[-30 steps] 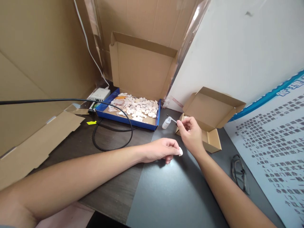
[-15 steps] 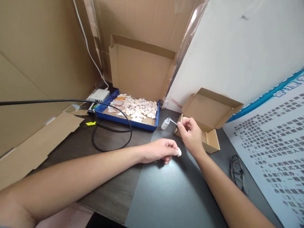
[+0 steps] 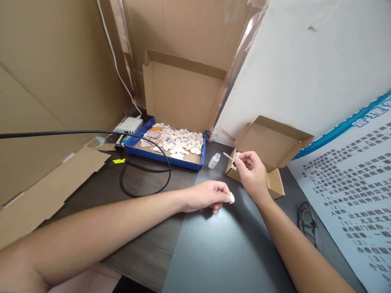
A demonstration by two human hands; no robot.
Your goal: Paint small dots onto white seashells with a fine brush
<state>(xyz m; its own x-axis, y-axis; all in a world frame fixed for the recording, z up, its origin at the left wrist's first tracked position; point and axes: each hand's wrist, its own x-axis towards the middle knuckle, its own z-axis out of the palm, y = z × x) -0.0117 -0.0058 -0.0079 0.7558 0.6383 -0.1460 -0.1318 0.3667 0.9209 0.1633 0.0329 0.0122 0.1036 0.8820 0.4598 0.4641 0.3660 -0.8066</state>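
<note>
Between thumb and fingertips, my left hand [image 3: 210, 196] pinches a small white seashell [image 3: 232, 198] just above the grey mat. My right hand [image 3: 252, 171] is closed on a small applicator brush [image 3: 227, 156] with a dark cap end, its pale stem and dark tip pointing left. Left of the brush tip stands a small clear glass bottle [image 3: 214, 161], uncapped and with a pale label; the brush is apart from it. Behind my right hand is an open cardboard box [image 3: 275, 183] with some pale pieces inside, partly hidden by the hand.
A blue-edged cardboard tray [image 3: 165, 158] with many shells stands at the back, its lid up. A black cable [image 3: 146, 196] loops across the desk on the left. Glasses [image 3: 308, 224] lie at right beside a printed sheet [image 3: 351, 195]. A white adapter [image 3: 130, 125] sits behind.
My right hand has moved the brush right, out of the bottle's mouth and away from it. My left hand still holds the shell in nearly the same place.
</note>
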